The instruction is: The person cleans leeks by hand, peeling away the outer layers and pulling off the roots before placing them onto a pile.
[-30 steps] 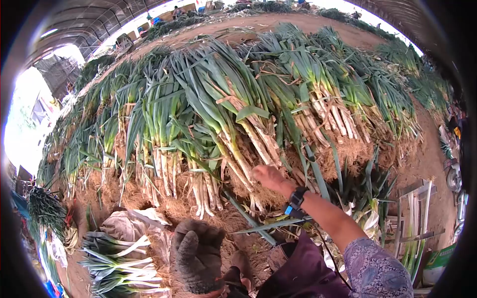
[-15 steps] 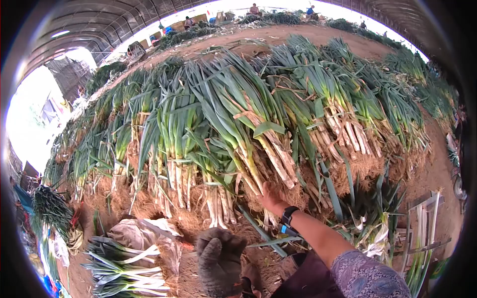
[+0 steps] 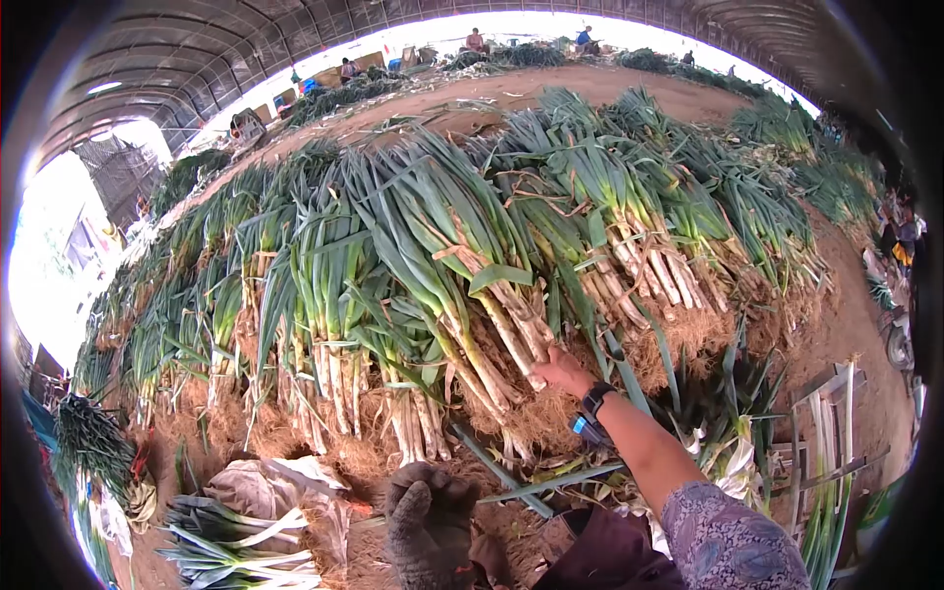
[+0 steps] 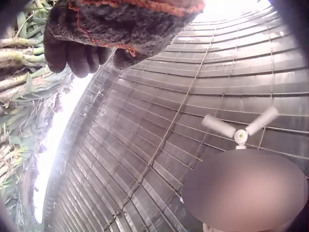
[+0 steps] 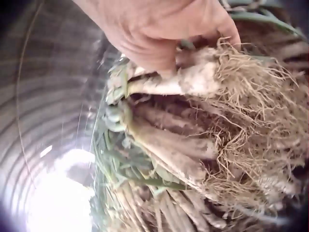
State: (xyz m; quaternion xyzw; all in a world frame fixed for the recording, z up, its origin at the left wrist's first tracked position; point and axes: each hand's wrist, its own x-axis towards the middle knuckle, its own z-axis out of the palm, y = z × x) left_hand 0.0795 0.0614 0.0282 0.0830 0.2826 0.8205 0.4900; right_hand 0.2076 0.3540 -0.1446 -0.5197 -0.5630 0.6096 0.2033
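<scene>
The hands are apart at the near edge of the large heap of leeks (image 3: 315, 280), which lies in leafy bundles across the dirt floor (image 3: 551, 84). The bare right hand (image 3: 563, 372) has its thumb and fingers curled round the pale lower stalk of one leek (image 5: 195, 82), just above its tangled roots (image 5: 260, 92). That leek lies at the near edge of the heap, its root end toward the person and its green leaves pointing away, with other root ends beneath and beside it. A dark watch (image 3: 595, 397) sits on the right wrist. The left hand (image 3: 430, 521), in a dark grey glove with orange trim, is nearer the person and to the left of the gripped leek, well apart from it; its fingers are loosely bent and hold nothing. Left of the glove, cleaner leeks (image 3: 275, 565) with white stalks lie near the floor's left side, just below a crumpled pale sheet (image 3: 254, 487). On the right stands a slatted wooden rack (image 3: 841, 472) with long stalks in it. Overhead, the left wrist view shows a white fan (image 4: 241, 135) under the curved roof (image 4: 145, 130).
</scene>
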